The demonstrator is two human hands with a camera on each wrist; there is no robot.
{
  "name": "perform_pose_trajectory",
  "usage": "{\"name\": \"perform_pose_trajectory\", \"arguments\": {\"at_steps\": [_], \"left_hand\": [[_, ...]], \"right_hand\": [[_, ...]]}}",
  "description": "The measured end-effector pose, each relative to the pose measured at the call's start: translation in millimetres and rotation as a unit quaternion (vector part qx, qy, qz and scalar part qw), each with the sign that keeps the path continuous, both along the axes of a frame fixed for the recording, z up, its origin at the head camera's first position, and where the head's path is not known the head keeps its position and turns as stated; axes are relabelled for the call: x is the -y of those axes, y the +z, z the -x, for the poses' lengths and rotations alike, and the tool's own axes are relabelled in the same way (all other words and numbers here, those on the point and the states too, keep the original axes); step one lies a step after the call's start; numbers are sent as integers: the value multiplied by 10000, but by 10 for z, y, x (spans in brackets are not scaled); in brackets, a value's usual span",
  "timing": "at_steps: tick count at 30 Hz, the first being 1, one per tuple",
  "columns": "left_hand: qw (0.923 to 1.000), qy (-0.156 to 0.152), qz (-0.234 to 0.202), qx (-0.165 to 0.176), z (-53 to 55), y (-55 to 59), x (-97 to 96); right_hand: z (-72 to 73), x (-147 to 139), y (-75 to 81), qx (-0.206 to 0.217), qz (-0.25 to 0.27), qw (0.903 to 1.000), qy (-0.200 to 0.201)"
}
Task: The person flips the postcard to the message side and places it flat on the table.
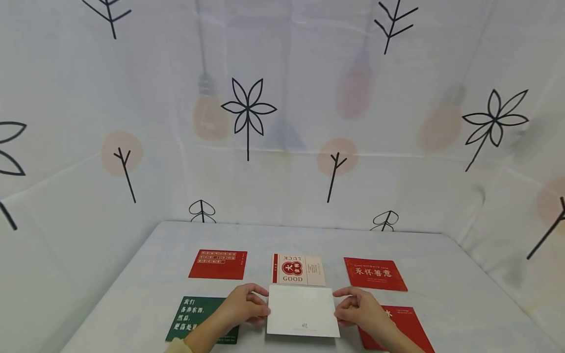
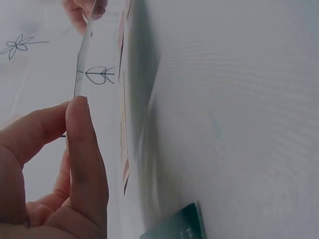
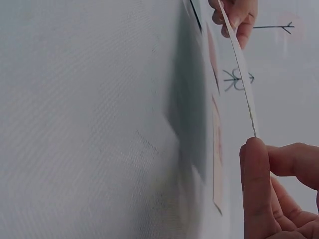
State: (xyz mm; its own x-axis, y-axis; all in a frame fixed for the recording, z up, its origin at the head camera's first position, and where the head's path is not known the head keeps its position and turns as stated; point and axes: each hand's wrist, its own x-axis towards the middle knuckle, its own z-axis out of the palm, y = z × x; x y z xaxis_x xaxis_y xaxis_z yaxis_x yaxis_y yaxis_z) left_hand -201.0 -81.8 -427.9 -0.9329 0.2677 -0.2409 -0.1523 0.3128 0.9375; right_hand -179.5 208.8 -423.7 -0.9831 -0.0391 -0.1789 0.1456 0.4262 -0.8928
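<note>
A white card point(image 1: 303, 311) with a small mark near its lower edge is held between both hands. My left hand point(image 1: 248, 305) pinches its left edge between thumb and fingers, and my right hand point(image 1: 358, 309) pinches the right edge the same way. Both wrist views show the card edge-on, raised above the table with a shadow below it; in the left wrist view the thumb point(image 2: 82, 149) lies along the near end. Just beyond the white card lies a cream and red card point(image 1: 298, 269) reading GOOD LUCK.
A red card point(image 1: 218, 264) lies back left, another red card point(image 1: 375, 273) back right. Partly behind my forearms are a green card point(image 1: 194, 314) at front left and a red card point(image 1: 408, 326) at front right. A patterned white cloth point(image 1: 282, 186) hangs behind the white table point(image 1: 145, 279).
</note>
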Motion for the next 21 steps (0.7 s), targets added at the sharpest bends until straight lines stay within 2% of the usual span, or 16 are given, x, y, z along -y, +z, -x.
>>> {"name": "perform_pose_trajectory", "arguments": {"at_steps": [5,13,21], "left_hand": [[9999,77,59,46,-9,-10,-12],[9998,109,161,58,-14,-37,-12],[9997,-45,218,51,-30,-65,-17]], "right_hand": [[1,23,-11,198,173,9996,-96],[-6,80,-29,367,-65,9987,-333],[-24,84,-49,643,-32,9972,-381]]}}
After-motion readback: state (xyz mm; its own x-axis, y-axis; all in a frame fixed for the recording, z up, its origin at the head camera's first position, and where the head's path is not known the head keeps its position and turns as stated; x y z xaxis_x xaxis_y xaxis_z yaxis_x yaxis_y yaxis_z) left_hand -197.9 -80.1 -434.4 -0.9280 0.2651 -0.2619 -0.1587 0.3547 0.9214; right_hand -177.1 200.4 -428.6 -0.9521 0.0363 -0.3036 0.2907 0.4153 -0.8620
